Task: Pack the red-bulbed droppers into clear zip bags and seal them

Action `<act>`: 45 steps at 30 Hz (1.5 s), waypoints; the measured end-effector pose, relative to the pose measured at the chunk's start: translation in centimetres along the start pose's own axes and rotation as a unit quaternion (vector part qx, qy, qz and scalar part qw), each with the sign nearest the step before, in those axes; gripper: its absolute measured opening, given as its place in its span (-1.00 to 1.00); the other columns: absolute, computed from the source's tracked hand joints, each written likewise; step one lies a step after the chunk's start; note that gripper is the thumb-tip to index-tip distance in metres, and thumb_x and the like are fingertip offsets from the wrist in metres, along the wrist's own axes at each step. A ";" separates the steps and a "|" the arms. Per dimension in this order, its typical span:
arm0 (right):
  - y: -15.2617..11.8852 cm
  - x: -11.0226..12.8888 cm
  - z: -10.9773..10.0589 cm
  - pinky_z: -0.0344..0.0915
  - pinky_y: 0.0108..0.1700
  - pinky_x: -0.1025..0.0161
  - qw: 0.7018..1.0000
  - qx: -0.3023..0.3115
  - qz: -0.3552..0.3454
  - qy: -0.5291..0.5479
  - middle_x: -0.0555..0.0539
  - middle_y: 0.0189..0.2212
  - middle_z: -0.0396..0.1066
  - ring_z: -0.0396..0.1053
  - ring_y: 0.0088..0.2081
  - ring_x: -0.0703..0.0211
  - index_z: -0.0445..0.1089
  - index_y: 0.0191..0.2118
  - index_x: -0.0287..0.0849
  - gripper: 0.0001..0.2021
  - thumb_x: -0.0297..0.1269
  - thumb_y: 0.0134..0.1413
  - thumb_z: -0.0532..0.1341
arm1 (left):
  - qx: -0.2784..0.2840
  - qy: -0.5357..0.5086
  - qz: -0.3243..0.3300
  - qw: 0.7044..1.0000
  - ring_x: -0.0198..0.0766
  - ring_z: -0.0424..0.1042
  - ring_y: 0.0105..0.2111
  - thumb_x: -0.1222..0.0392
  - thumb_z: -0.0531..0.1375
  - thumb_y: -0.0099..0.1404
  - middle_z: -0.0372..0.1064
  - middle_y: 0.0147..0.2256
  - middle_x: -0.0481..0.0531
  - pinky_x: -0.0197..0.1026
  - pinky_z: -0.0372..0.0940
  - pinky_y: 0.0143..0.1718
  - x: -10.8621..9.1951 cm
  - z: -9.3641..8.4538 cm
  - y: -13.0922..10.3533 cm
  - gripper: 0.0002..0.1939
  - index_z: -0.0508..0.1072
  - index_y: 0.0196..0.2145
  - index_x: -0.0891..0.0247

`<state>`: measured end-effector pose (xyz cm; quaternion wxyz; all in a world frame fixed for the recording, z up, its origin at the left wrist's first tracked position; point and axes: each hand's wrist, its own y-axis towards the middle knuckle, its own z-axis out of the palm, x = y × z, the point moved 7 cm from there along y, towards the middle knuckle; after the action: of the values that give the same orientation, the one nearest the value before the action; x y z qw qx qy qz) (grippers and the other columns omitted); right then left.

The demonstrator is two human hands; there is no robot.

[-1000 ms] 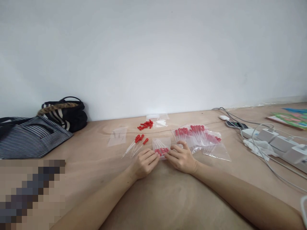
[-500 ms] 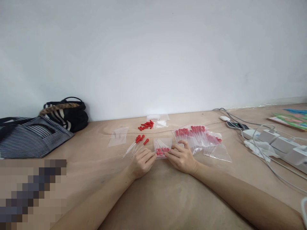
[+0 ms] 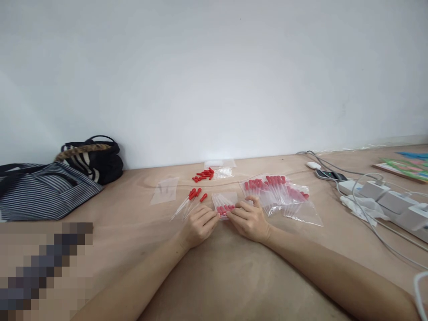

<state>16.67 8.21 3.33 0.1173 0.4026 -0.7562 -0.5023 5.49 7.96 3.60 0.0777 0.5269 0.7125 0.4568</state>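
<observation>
A clear zip bag (image 3: 225, 199) lies in front of me with several red-bulbed droppers inside, their bulbs toward me. My left hand (image 3: 201, 225) pinches the near left corner of this bag. At its near right edge, my right hand (image 3: 248, 218) grips the bag with curled fingers. Loose droppers (image 3: 189, 200) with red bulbs and thin clear tubes lie just beyond my left hand. Filled bags of droppers (image 3: 276, 191) overlap one another to the right of my right hand.
Loose red rubber bulbs (image 3: 203, 174) are piled near the wall, beside clear tubes (image 3: 224, 172). A flat clear bag (image 3: 164, 191) lies on the left. Striped bag (image 3: 50, 189) and black bag (image 3: 107, 162) stand far left. Power strip (image 3: 394, 200), cables and phone (image 3: 331, 176) lie right.
My right hand has shifted slightly left, closer to my left hand. The bag between them has moved a little left too.
</observation>
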 end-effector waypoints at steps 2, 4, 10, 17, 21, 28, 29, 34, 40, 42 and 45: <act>-0.1 0.1 0.2 -0.05 -0.11 0.14 1.000 0.001 -0.011 0.007 0.10 -0.62 0.35 0.25 -0.44 0.35 0.33 -0.43 -0.21 -0.87 -0.50 0.03 0.08 | 0.003 -0.007 0.002 1.000 -0.28 0.36 -0.44 0.46 0.12 0.16 0.44 -0.42 0.08 -0.19 0.32 -0.40 0.0 0.2 0.0 -0.90 0.37 -0.34 0.38; -0.2 0.2 0.3 -0.06 -0.10 0.13 1.000 0.000 -0.022 0.010 0.10 -0.61 0.35 0.26 -0.43 0.35 0.33 -0.42 -0.21 -0.87 -0.50 0.03 0.07 | 0.002 -0.010 0.003 1.000 -0.26 0.37 -0.44 0.46 0.13 0.16 0.44 -0.42 0.10 -0.18 0.32 -0.40 -0.1 0.2 0.0 -0.90 0.37 -0.34 0.40; 0.4 0.6 0.5 -0.06 -0.10 0.13 1.000 0.004 -0.015 -0.005 0.08 -0.57 0.38 0.22 -0.43 0.34 0.35 -0.39 -0.17 -0.88 -0.45 0.05 0.08 | -0.012 -0.012 0.002 1.000 -0.27 0.38 -0.46 0.48 0.10 0.17 0.43 -0.44 0.10 -0.19 0.33 -0.41 -0.2 -0.2 0.3 -0.90 0.38 -0.37 0.40; 0.7 1.2 0.9 -0.06 -0.09 0.13 1.000 0.011 -0.019 0.005 0.07 -0.62 0.33 0.19 -0.48 0.34 0.34 -0.46 -0.20 -0.82 -0.49 0.04 0.04 | -0.011 -0.001 0.016 1.000 -0.28 0.39 -0.44 0.48 0.07 0.19 0.43 -0.43 0.09 -0.18 0.35 -0.39 -0.4 -0.1 0.2 -0.88 0.36 -0.35 0.38; 0.6 1.2 0.5 -0.07 -0.05 0.12 1.000 -0.004 -0.021 -0.005 0.07 -0.57 0.37 0.22 -0.46 0.35 0.34 -0.44 -0.20 -0.83 -0.50 0.05 0.05 | -0.009 0.001 0.007 1.000 -0.28 0.40 -0.42 0.47 0.06 0.20 0.44 -0.43 0.09 -0.17 0.36 -0.35 -0.3 -0.3 0.1 -0.87 0.36 -0.32 0.38; -0.2 -0.4 -0.4 -0.10 -0.01 0.10 1.000 0.004 -0.001 -0.009 0.10 -0.53 0.40 0.26 -0.42 0.35 0.35 -0.38 -0.15 -0.88 -0.48 0.03 0.11 | -0.012 -0.012 -0.021 1.000 -0.29 0.41 -0.41 0.45 0.08 0.19 0.44 -0.42 0.06 -0.19 0.36 -0.33 0.1 -1.1 0.1 -0.87 0.36 -0.31 0.35; -0.3 -0.3 -0.3 -0.10 -0.01 0.10 1.000 0.007 -0.006 -0.003 0.11 -0.53 0.40 0.26 -0.42 0.35 0.35 -0.38 -0.14 -0.87 -0.48 0.03 0.10 | -0.009 -0.014 -0.019 1.000 -0.29 0.41 -0.41 0.45 0.08 0.19 0.44 -0.41 0.05 -0.19 0.36 -0.34 0.1 -1.0 0.1 -0.88 0.36 -0.32 0.34; 0.1 0.4 0.1 -0.10 0.00 0.09 1.000 0.006 -0.019 0.002 0.12 -0.59 0.37 0.25 -0.43 0.36 0.34 -0.41 -0.15 -0.86 -0.48 0.04 0.07 | 0.002 -0.007 0.000 1.000 -0.26 0.42 -0.40 0.44 0.08 0.20 0.45 -0.40 0.08 -0.18 0.36 -0.34 -0.4 -0.2 0.4 -0.89 0.37 -0.35 0.35; -0.4 0.6 -0.1 -0.10 0.01 0.10 0.999 0.008 -0.045 -0.001 0.12 -0.63 0.32 0.26 -0.41 0.37 0.32 -0.47 -0.16 -0.80 -0.49 0.07 0.03 | 0.008 -0.004 0.024 1.000 -0.27 0.42 -0.40 0.46 0.07 0.19 0.45 -0.42 0.09 -0.17 0.35 -0.31 -0.9 -0.1 0.1 -0.88 0.37 -0.34 0.39; -0.7 0.2 -0.5 -0.08 0.01 0.12 0.999 0.006 -0.045 -0.006 0.12 -0.64 0.30 0.26 -0.43 0.38 0.30 -0.53 -0.17 -0.78 -0.48 0.08 0.03 | -0.001 -0.007 0.033 0.999 -0.27 0.41 -0.40 0.46 0.08 0.19 0.45 -0.42 0.07 -0.17 0.34 -0.32 -1.0 -0.4 0.0 -0.88 0.37 -0.33 0.38; -0.9 -0.3 -1.1 -0.05 -0.02 0.16 0.999 0.000 -0.038 -0.016 0.11 -0.65 0.29 0.26 -0.45 0.38 0.28 -0.56 -0.18 -0.77 -0.45 0.10 0.06 | -0.007 0.004 0.022 1.000 -0.26 0.40 -0.40 0.46 0.08 0.20 0.44 -0.43 0.06 -0.17 0.34 -0.35 -0.8 -0.9 0.0 -0.87 0.37 -0.30 0.38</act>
<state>17.95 7.48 3.11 0.0860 0.4227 -0.7424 -0.5126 5.28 6.79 3.84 0.0682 0.5402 0.6974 0.4660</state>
